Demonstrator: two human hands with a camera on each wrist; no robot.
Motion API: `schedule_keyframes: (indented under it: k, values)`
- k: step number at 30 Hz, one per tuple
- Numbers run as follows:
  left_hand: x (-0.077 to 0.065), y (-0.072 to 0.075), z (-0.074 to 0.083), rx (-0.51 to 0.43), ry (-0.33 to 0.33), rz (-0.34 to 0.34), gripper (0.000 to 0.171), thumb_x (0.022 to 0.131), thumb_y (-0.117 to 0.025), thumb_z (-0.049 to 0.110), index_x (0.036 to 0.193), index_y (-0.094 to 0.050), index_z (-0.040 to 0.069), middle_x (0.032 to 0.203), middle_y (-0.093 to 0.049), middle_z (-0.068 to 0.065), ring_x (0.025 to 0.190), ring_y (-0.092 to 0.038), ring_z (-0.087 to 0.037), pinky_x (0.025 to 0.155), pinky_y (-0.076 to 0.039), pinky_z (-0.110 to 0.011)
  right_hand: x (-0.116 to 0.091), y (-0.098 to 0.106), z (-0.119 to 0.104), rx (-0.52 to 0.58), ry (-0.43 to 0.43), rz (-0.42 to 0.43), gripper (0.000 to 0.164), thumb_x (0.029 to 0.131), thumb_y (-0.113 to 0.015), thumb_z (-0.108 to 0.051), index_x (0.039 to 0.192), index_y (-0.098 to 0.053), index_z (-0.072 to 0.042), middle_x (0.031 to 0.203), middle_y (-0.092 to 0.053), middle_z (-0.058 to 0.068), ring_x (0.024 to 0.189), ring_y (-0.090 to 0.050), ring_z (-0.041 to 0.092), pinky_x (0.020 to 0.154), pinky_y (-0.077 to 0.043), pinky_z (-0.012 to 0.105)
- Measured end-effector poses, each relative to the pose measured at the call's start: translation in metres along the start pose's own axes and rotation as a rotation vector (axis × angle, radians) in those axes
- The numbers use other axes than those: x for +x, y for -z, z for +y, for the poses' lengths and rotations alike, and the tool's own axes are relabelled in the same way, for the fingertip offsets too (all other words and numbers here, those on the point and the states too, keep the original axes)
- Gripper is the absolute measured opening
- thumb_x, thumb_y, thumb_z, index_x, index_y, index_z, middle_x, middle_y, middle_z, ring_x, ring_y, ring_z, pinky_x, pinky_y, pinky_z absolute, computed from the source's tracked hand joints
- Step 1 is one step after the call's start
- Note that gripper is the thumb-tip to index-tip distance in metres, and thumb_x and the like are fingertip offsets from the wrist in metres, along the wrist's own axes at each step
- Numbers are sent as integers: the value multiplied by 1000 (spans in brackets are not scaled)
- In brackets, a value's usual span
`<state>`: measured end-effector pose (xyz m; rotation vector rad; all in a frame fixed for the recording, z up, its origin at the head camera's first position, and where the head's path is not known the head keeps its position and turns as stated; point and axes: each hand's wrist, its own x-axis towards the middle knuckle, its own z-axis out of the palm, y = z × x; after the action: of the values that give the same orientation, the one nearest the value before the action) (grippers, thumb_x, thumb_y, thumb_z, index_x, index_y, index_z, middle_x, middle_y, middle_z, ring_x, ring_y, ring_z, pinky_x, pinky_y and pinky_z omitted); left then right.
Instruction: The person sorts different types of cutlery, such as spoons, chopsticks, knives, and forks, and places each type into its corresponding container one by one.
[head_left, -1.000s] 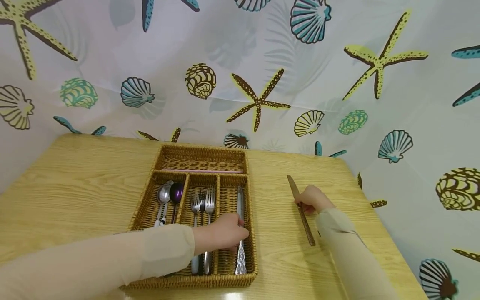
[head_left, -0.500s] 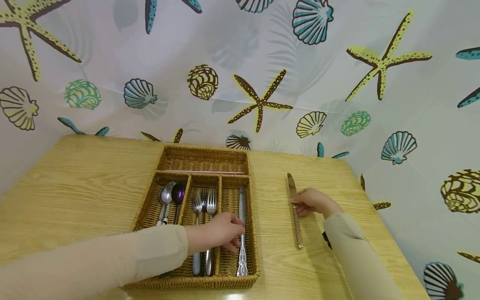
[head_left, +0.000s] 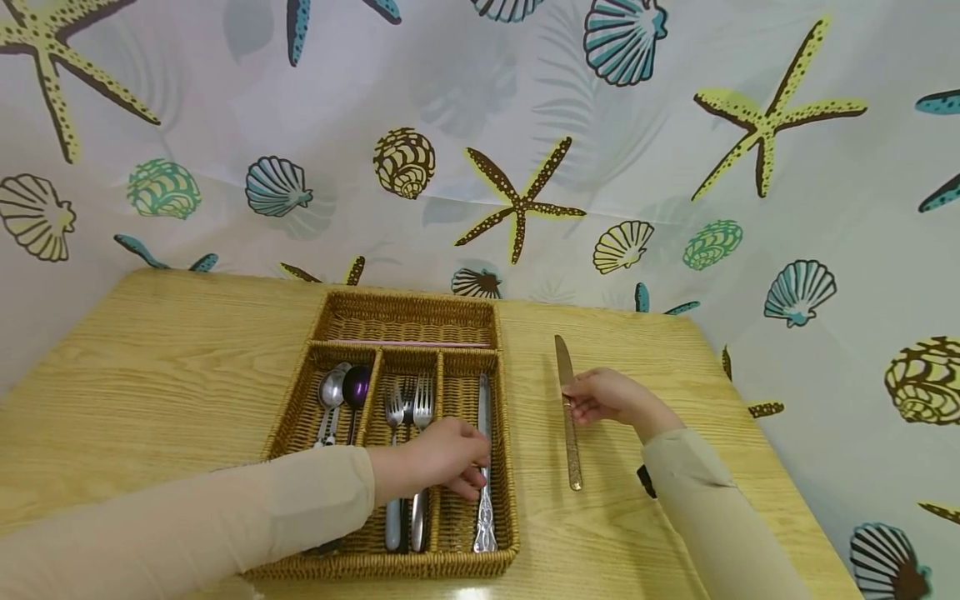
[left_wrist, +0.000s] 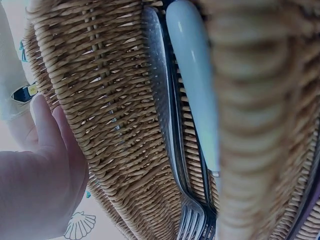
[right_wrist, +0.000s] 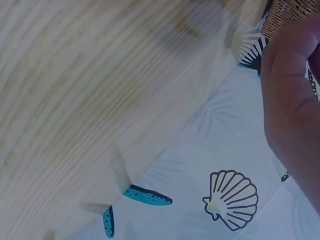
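Observation:
In the head view, my right hand (head_left: 611, 400) pinches a table knife (head_left: 572, 442) around its middle, above the table to the right of the wicker cutlery tray (head_left: 508, 500). The blade points away from me. My left hand (head_left: 442, 458) hovers over the tray's right compartment with fingers loosely bent, beside a second table knife (head_left: 485, 517) lying there. Whether it touches that knife cannot be told. In the left wrist view, the left hand (left_wrist: 45, 170) appears with fingers extended. The right wrist view shows the back of the right hand (right_wrist: 290, 85), its grip hidden.
Several forks (head_left: 422, 400) lie in the tray's middle compartment. Spoons (head_left: 330, 392), one purple (head_left: 356, 386), lie in the left one. A thin pink stick (head_left: 408, 342) lies across the back compartment. A shell-patterned cloth (head_left: 337, 100) hangs behind the wooden table (head_left: 187, 350).
My right hand has moved left toward the tray with its knife, which has turned more upright in view. The left hand has drawn slightly left from the tray's knife, its fingers loosening.

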<state>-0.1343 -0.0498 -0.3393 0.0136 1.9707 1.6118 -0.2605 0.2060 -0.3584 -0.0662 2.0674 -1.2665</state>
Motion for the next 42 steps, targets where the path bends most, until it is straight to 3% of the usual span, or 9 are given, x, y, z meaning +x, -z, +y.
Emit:
schedule_keyframes:
  k: [21,36,39,42]
  values:
    - [0,-5,3,-26,-8,-4,35,95,-45,9,122,-48,-13,104,-59,-21,77,-63,-20,67,-57,-30,-14,-32,-33,88,84,-64,23,96,-45,-9,76,-55,-10,63,-55,-3,55,-54,6,58,-51,21]
    - [2,-11,5,27,-50,18,23,92,-56,13,102,-60,-7,91,-62,-14,75,-62,-18,73,-56,-31,-13,-67,-53,118,102,-59,22,95,-46,-9,75,-54,-9,61,-55,-2,53,-53,7,55,-48,21]
    - [1,-11,4,42,-67,26,16,91,-58,13,87,-58,-2,83,-58,-8,70,-59,-15,71,-56,-31,-12,-75,-56,122,110,-79,22,95,-46,-9,74,-54,-9,62,-55,-2,53,-53,7,55,-48,21]
    - [1,-10,3,34,-82,40,19,91,-59,13,76,-51,4,79,-52,-3,66,-56,-14,68,-56,-31,-12,-81,-59,124,117,-96,22,94,-47,-10,73,-53,-10,61,-54,-3,53,-53,7,55,-48,21]
